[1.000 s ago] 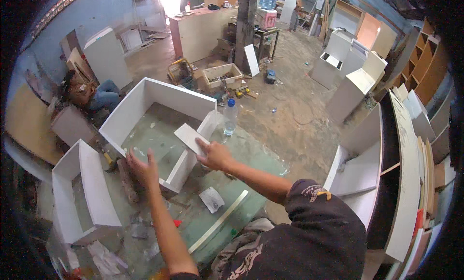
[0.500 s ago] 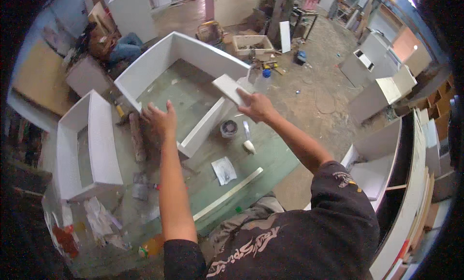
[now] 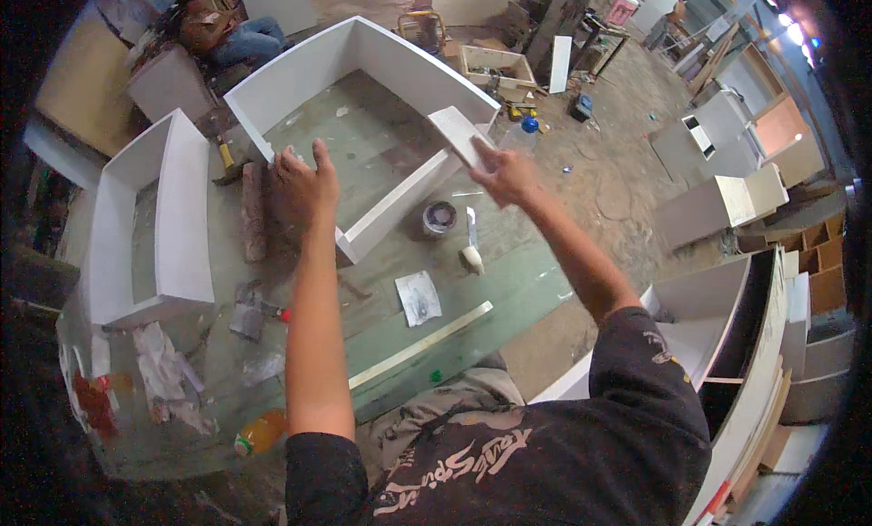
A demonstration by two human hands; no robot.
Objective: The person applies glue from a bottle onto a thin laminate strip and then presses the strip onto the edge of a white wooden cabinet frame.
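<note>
A white box frame (image 3: 413, 67) with open middle lies on the green worktable. My left hand (image 3: 307, 185) is over its near left side, fingers apart, thumb raised and nothing in its grasp; it covers part of that side. In my right hand (image 3: 509, 174) is a flat white rectangular block (image 3: 459, 135), held over the far end of the frame's right-hand side (image 3: 400, 208). Whether the block touches the edge I cannot tell. Nearer me stand an open tub of dark stuff (image 3: 440, 219) and a putty knife (image 3: 472, 244) with a pale handle.
Left of the frame are a smaller white box frame (image 3: 186, 217), a hammer (image 3: 227, 158) and a wooden stick (image 3: 253, 213). A sandpaper sheet (image 3: 418, 298), a white strip (image 3: 422, 344) and an orange bottle (image 3: 262, 432) lie nearer. Someone in jeans (image 3: 250, 40) sits at the back left.
The whole view has shifted, so the far room shows differently. My right hand keeps the block over the frame's side; my left hand stays at the frame's left, its fingers drawn a little closer together.
</note>
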